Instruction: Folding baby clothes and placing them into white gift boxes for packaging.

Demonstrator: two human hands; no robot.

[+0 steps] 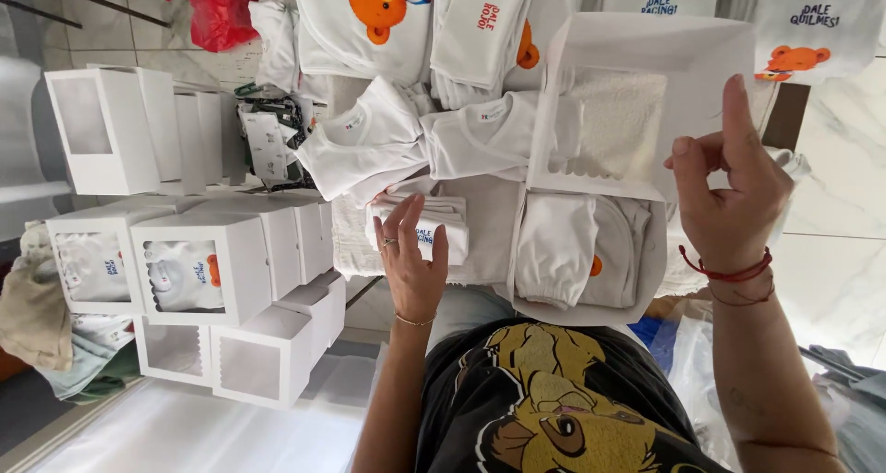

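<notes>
Here, the left hand [413, 256] is held with the fingers spread apart and slightly curled, just at the near edge of a folded white garment [420, 224] with blue print; whether the fingertips actually touch the cloth cannot be told, and nothing is gripped. The right hand [729, 191] is raised at the right edge of the lifted lid [646, 44] of an open white box [591, 307], with the forefinger stretched up and the other fingers loosely bent; a firm grip on the lid cannot be made out. A red cord bracelet [729, 272] is worn on that wrist. In the open box, folded white and grey baby clothes [577, 247] are laid side by side, with a small orange spot between them, and a clear window in the lid lets a white towel-like cloth [614, 122] be seen behind it. To the left, closed white window boxes [189, 265] are stacked, two of them filled with folded white clothes, while lower ones [263, 358] look empty. More empty boxes [101, 127] are stood upright further back. Beyond the hands, white shirts with an orange bear print [374, 7] are piled, partly cut off by the top edge. A red plastic bag [217, 7] is seen at the far left.
</notes>
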